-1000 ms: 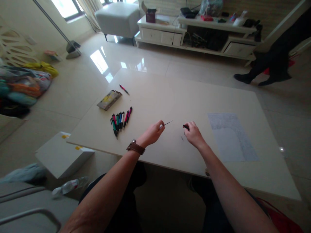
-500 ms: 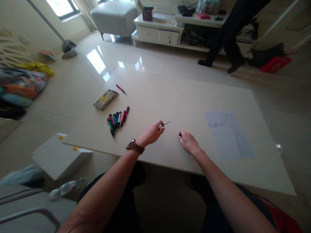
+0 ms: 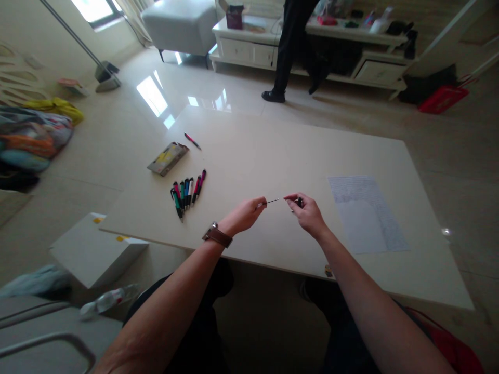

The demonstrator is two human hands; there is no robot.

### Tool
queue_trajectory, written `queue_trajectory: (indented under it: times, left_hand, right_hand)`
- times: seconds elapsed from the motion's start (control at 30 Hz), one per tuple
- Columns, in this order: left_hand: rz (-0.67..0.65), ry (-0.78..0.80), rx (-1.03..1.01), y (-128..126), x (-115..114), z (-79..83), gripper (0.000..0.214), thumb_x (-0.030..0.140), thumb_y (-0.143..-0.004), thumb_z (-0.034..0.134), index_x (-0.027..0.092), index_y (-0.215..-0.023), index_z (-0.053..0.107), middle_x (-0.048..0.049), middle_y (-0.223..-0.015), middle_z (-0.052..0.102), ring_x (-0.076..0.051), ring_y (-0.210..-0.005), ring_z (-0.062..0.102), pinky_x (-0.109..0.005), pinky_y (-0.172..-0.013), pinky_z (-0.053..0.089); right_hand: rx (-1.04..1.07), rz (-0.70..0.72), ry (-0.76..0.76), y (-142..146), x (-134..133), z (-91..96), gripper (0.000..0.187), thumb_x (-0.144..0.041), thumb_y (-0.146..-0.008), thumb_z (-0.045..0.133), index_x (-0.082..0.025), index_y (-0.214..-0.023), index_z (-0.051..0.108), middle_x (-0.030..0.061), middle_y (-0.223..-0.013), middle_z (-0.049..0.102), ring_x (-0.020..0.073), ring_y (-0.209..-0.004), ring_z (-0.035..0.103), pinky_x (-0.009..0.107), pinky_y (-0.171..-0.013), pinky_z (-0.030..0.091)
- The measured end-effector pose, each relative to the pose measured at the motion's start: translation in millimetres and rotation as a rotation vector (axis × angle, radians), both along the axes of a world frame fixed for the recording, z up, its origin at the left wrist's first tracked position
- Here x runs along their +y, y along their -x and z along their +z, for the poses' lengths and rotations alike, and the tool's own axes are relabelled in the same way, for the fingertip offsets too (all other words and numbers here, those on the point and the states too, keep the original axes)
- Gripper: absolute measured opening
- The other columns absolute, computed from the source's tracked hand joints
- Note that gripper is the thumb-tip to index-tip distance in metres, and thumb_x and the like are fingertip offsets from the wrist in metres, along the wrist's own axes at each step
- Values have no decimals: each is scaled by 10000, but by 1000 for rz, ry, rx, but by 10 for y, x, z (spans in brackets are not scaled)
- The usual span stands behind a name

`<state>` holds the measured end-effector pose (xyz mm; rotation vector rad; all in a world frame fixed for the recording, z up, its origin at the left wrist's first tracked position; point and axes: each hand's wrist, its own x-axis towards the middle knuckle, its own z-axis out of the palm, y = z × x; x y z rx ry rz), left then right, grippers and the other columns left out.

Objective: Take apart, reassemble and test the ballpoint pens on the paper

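Observation:
My left hand (image 3: 249,212), a brown-strapped watch on its wrist, pinches a thin pen refill (image 3: 273,200) whose tip points right. Close to that tip is my right hand (image 3: 309,214), its fingers curled around a small dark piece (image 3: 299,202) that looks like a pen part. Thumb and index finger of that hand reach toward the refill; whether they touch it is too small to tell. Several colored pens (image 3: 187,193) lie side by side on the table to the left. Another red-and-black pen (image 3: 192,141) lies apart, farther back.
A grey and yellow box (image 3: 167,159) rests on the white table (image 3: 268,156) beside the pens. To the right lies a written sheet of paper (image 3: 366,215). A small figure-like item (image 3: 328,270) sits at the near edge. Beyond the table, a person in dark trousers (image 3: 288,47) is walking.
My right hand has risen and turned, opening its grip enough to show the dark piece. The refill has shifted slightly right with my left hand. The walking person has moved left.

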<state>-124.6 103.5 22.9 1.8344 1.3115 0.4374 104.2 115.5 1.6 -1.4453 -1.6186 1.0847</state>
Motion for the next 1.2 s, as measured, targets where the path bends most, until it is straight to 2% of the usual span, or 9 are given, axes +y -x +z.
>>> queue_trajectory:
  times: [0.23,0.63,0.87,1.03,1.1,1.2]
  left_hand:
    - [-27,-22,15,-33,-12,-3,277,351,-983,405,203,-982,638,18,-667,527,-122,-598,420,-259,-594,295]
    - [-52,-34,37,-61,-25,-34,275,335,-987,402,209,-989,647,6,-696,583,-134,-621,464,-259,-605,317]
    - [-110,-106,149,-64,-54,-22,272,319,-1001,399,215,-991,650,-53,-826,675,-174,-723,563,-278,-655,364]
    - [-151,-135,148,-113,-69,-69,259,323,-1004,403,223,-1022,641,-69,-886,701,-198,-789,607,-291,-691,389]
    - [-155,-128,148,-139,-73,-73,274,339,-1009,393,221,-1047,637,-67,-873,699,-201,-784,610,-292,-683,392]
    - [-132,-108,144,-155,-73,-54,282,346,-1010,391,216,-1095,627,-61,-866,696,-193,-777,611,-286,-683,402]
  right_hand:
    - [135,-15,7,17,-13,20,308,-415,-805,707,-202,-1000,596,16,-869,640,136,-705,543,273,-644,434]
    - [93,29,13,23,-28,33,301,-373,-802,701,-209,-1018,569,12,-882,634,122,-665,507,271,-642,420]
    - [22,140,25,-11,-28,22,295,-326,-795,698,-221,-1030,553,2,-878,641,123,-647,482,267,-621,401]
    - [-2,181,45,36,-72,61,305,-319,-783,724,-219,-1024,565,-7,-842,674,111,-587,435,259,-570,362]
    - [12,165,39,64,-82,81,326,-348,-769,751,-212,-1011,581,5,-872,690,103,-574,420,255,-559,356]
    - [78,51,22,69,-58,89,329,-435,-784,748,-199,-967,609,20,-907,681,95,-570,405,254,-553,360]
